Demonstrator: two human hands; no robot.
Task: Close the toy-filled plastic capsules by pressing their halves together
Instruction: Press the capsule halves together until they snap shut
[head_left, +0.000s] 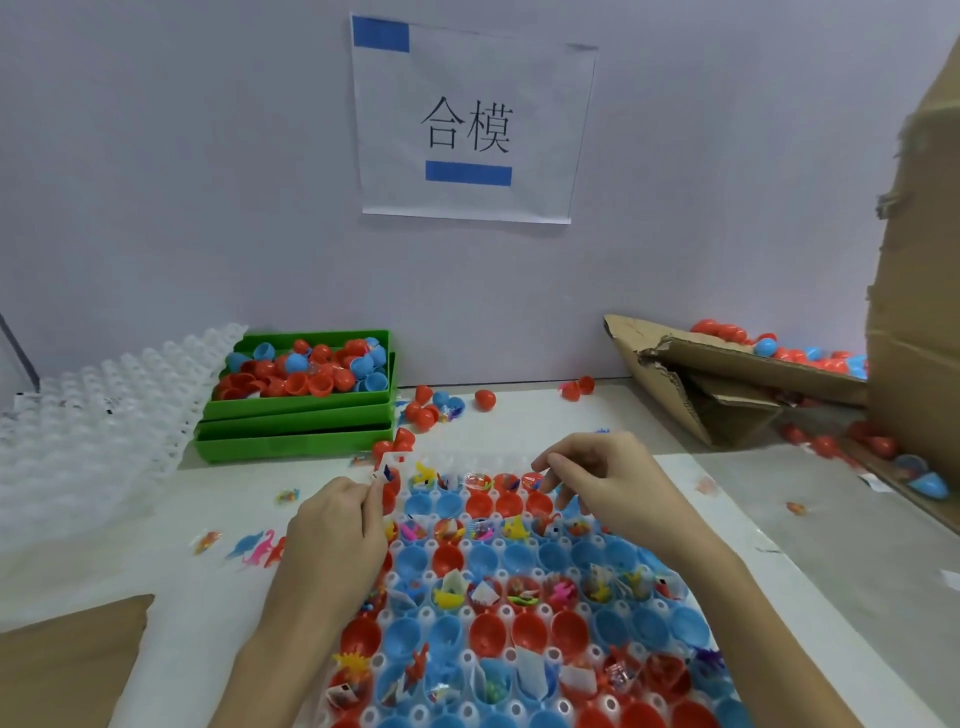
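Observation:
A clear plastic tray (498, 545) lies on the table and holds rows of open red and blue capsule halves (478, 503). Some rows carry small toys and paper slips (485, 592); others are empty cups. My left hand (337, 525) is at the tray's far-left corner, pinching a small white paper slip (385, 470) above a red half. My right hand (608, 486) hovers over the far-right corner of the tray, fingers curled downward toward the far row; whether it holds anything I cannot tell.
Stacked green bins (298, 415) with loose red and blue halves stand at the back left, beside stacked clear trays (104, 415). Torn cardboard boxes (727, 384) with capsules sit at the right. Loose capsules (485, 399) and toy dinosaurs (257, 551) lie on the table.

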